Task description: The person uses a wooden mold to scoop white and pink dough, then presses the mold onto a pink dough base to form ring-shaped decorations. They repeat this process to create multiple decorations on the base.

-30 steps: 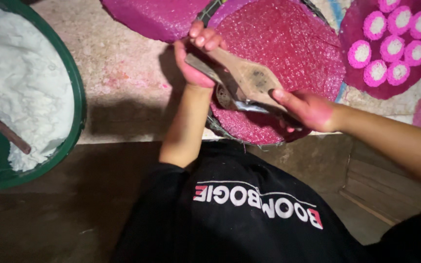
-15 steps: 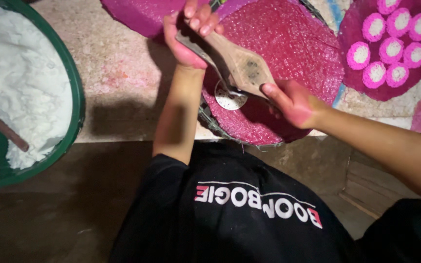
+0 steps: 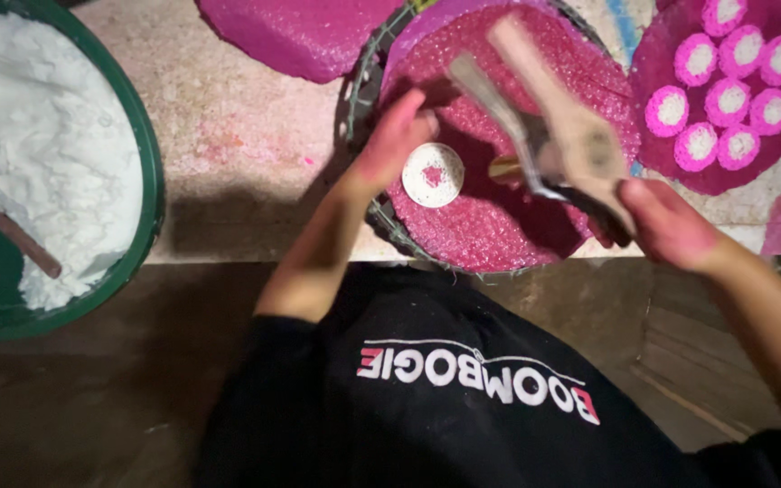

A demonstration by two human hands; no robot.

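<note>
My right hand [image 3: 671, 224], stained pink, grips the lower end of a wooden press tool [image 3: 549, 126] whose two arms now stand apart over a round basket of pink powder [image 3: 499, 226]. A small white disc with a pink centre [image 3: 433, 174] lies on the powder just below the tool. My left hand [image 3: 395, 136] hovers with fingers loosely spread beside that disc, holding nothing.
A green basin [image 3: 142, 181] of white powder with a brown-handled scoop [image 3: 15, 239] sits at the left. A pink heap [image 3: 300, 36] lies at the top. A pink tray [image 3: 671, 172] with several white-and-pink discs stands at the right. My black shirt fills the bottom.
The tool was squeezed shut between both hands. Now my left hand has let go, the tool's arms have opened, and a white disc has dropped onto the pink powder.
</note>
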